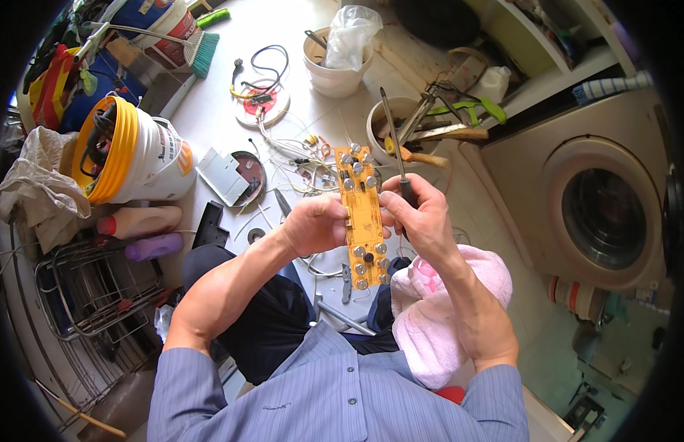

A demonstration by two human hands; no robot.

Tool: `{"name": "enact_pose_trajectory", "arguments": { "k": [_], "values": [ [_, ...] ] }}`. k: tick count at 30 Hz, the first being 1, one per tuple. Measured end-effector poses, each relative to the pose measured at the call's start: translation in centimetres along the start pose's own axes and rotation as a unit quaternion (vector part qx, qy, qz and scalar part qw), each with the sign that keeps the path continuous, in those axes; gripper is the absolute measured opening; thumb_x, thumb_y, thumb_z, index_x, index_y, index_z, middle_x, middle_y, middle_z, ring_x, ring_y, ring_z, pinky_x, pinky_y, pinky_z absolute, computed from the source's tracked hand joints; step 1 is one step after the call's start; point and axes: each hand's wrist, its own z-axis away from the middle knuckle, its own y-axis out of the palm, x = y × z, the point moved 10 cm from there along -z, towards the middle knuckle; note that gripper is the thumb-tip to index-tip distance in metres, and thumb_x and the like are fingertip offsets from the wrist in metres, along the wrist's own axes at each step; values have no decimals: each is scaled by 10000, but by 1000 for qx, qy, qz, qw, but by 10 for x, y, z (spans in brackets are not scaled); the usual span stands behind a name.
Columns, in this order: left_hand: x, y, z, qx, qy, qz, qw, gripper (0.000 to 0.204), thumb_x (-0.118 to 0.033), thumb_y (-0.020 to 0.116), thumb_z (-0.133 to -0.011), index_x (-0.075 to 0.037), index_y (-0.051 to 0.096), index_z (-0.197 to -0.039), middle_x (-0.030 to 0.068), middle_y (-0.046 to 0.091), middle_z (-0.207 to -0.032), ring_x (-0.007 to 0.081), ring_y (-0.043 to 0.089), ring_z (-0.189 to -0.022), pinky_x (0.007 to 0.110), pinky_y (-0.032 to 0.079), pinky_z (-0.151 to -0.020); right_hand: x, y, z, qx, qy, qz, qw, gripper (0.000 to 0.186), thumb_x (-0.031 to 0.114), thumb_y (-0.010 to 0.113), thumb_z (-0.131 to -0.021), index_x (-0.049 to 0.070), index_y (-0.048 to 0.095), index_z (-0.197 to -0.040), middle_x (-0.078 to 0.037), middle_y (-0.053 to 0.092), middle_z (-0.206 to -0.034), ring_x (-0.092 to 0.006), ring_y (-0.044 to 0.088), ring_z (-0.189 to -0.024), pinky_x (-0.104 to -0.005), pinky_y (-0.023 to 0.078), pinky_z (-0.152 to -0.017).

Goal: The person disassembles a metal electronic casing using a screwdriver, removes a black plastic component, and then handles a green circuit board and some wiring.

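A long, narrow amber circuit board (365, 215) is held up in front of me over the floor. Round silvery parts cluster at its far and near ends. My left hand (318, 223) grips its left edge, thumb on the face. On the other side, my right hand (419, 212) is closed round the dark handle of a screwdriver (396, 140), whose long shaft points up and away. Some right-hand fingers also meet the board's right edge; the part behind the board is hidden.
Loose wires and cables (305, 162) litter the floor beyond my hands. Tool-filled buckets (386, 121) stand farther off. At left is a white bucket with a yellow rim (154, 158); a washing machine (603, 206) stands at right. A pink towel (449, 317) lies over my right leg.
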Motion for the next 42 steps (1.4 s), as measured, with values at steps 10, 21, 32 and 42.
{"name": "enact_pose_trajectory", "arguments": {
  "k": [10, 21, 32, 42],
  "values": [
    [9, 2, 2, 10, -9, -19, 1000, 751, -306, 641, -854, 79, 470, -1477, 276, 584, -1437, 374, 599, -1308, 503, 407, -1179, -9, 3, -4, 14, -9, 0, 1000, 151, 141, 677, -990, -2, 667, -1039, 21, 620, -735, -37, 544, -608, -230, 442, -540],
    [8, 2, 4, 31, -22, -10, 999, 742, -250, 609, -848, 89, 443, -1488, 304, 574, -1436, 397, 598, -1314, 523, 434, -1161, -11, 6, -4, 27, 6, -25, 999, 141, 124, 639, -988, -7, 670, -1031, 13, 625, -743, -38, 534, -594, -232, 438, -517],
    [8, 4, 4, 27, -22, -16, 999, 762, -57, 590, -787, 74, 408, -1515, 324, 572, -1430, 424, 588, -1333, 543, 450, -1157, -9, 3, -6, 25, -5, -35, 999, 124, 117, 639, -976, -2, 672, -969, 16, 621, -723, -42, 524, -562, -237, 418, -489],
    [11, 0, 3, 19, -30, 5, 999, 777, -32, 581, -769, 46, 400, -1521, 325, 590, -1406, 418, 604, -1310, 540, 459, -1150, -10, 5, -7, 25, -9, -44, 999, 125, 121, 650, -978, 0, 671, -957, 30, 589, -689, -35, 517, -554, -234, 402, -483]
  ]
}}
